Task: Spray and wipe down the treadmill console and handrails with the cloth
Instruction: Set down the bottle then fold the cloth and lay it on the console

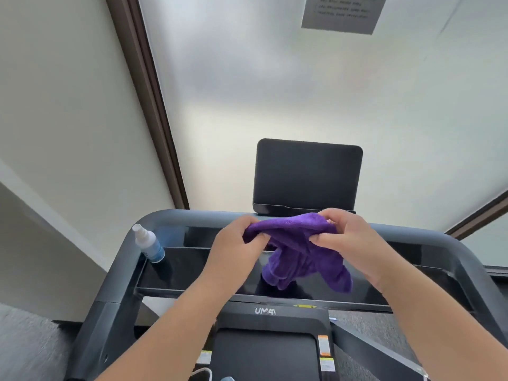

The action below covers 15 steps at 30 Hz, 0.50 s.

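Note:
A purple cloth (pixel 299 248) hangs bunched above the glossy black treadmill console (pixel 192 265). My left hand (pixel 236 243) pinches the cloth's left end, and my right hand (pixel 349 240) pinches its right end, so the cloth is stretched between them with loose folds drooping down. A small clear spray bottle (pixel 148 243) with a white nozzle and blue label stands at the console's left corner. The grey handrail frame (pixel 115 273) curves round both sides. A dark screen (pixel 308 174) rises behind the console.
A frosted glass wall (pixel 275 78) with a brown frame (pixel 154 100) stands right behind the treadmill, bearing a paper notice (pixel 341 12). The black running belt (pixel 264 356) lies below, and grey carpet (pixel 27 347) is at the left.

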Tool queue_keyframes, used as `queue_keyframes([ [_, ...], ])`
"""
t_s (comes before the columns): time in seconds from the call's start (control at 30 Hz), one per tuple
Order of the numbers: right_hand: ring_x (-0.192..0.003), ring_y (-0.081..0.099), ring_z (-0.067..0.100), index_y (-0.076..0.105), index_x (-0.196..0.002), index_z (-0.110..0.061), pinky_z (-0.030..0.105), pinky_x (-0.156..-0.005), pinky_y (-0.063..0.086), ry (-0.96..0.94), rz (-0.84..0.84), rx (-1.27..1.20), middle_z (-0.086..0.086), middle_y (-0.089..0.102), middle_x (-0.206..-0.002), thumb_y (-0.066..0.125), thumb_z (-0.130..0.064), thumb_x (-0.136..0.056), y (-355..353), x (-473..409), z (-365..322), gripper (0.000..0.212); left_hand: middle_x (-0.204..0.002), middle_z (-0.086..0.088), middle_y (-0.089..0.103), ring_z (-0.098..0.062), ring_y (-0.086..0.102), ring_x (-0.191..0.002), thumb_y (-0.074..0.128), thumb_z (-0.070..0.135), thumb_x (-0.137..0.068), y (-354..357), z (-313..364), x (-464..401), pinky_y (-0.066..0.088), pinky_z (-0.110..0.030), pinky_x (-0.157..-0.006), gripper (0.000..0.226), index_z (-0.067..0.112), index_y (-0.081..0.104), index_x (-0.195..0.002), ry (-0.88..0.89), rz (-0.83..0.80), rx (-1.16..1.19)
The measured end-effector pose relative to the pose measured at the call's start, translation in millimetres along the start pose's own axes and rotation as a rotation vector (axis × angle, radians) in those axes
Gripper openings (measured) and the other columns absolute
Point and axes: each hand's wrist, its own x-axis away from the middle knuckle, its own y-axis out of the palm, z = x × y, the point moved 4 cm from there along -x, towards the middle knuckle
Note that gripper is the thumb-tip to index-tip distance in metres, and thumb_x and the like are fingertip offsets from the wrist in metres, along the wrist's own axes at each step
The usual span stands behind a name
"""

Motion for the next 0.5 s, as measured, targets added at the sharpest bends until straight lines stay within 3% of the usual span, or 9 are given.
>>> queue_keyframes([
  [0.17,-0.085,0.070,0.021,0.072,-0.091,-0.030,0.041,-0.075,0.058,0.012,0.205,0.197,-0.006,0.073,-0.086,0.061,-0.017,-0.094,-28.4,7.7,9.3,0.018,-0.078,0.005,0.061,-0.008,0.054,-0.074,0.070,0.018,-0.093,14.6,48.6,-13.5,0.044,-0.016,-0.067,0.012,0.019,0.065,-0.082,0.161,-0.018,-0.059],
  [0.27,-0.088,0.066,0.021,0.070,-0.087,-0.030,0.040,-0.073,0.056,-0.054,0.299,0.181,-0.007,0.069,-0.088,0.059,-0.016,-0.084,-39.7,15.1,-2.6,0.019,-0.077,-0.001,0.061,-0.004,0.050,-0.066,0.068,0.017,-0.095,27.2,82.9,-23.5,0.045,-0.017,-0.062,0.010,0.017,0.063,-0.087,0.178,-0.030,-0.012],
  [0.33,-0.097,0.064,0.017,0.068,-0.095,-0.031,0.037,-0.077,0.058,-0.153,0.305,0.041,-0.009,0.065,-0.102,0.063,-0.019,-0.074,-41.6,22.3,-19.3,0.025,-0.079,0.002,0.063,-0.006,0.055,-0.069,0.068,0.017,-0.095,37.8,105.8,-28.5,0.049,-0.019,-0.065,0.009,0.021,0.061,-0.090,0.190,-0.034,0.032],
  [0.4,-0.107,0.061,0.005,0.063,-0.112,-0.035,0.030,-0.083,0.058,-0.260,0.248,-0.047,-0.010,0.063,-0.117,0.072,-0.022,-0.078,-39.6,29.0,-38.3,0.037,-0.085,-0.002,0.067,-0.018,0.064,-0.077,0.067,0.018,-0.096,50.0,124.7,-32.4,0.056,-0.030,-0.072,0.009,0.022,0.060,-0.094,0.199,-0.073,0.069],
  [0.5,-0.104,0.064,0.004,0.062,-0.115,-0.038,0.026,-0.084,0.056,-0.341,0.239,0.035,-0.011,0.068,-0.111,0.080,-0.033,-0.080,-43.9,33.7,-56.4,0.040,-0.092,-0.005,0.068,-0.015,0.066,-0.080,0.066,0.022,-0.097,60.0,142.3,-37.0,0.056,-0.028,-0.073,0.006,0.021,0.059,-0.097,0.215,-0.113,0.048],
])
